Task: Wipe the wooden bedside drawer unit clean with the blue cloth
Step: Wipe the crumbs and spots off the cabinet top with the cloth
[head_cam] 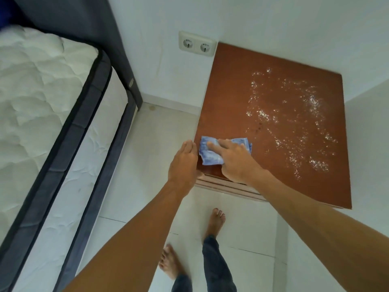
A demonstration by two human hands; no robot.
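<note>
The wooden bedside drawer unit [231, 98] stands against the white wall, its reddish-brown top facing me. White powder [294, 127] is scattered over the right half of that top. A crumpled blue cloth [207, 158] lies at the near left corner. My right hand [231, 159] presses on the cloth with fingers stretched flat. My left hand [184, 163] is held straight against the unit's left edge, beside the cloth, holding nothing. The drawer fronts are mostly hidden below the top.
A bed with a white mattress [42, 102] and dark frame fills the left side. A double wall socket [196, 44] sits just left of the unit. My bare feet [215, 221] stand on the white tiled floor in front of it.
</note>
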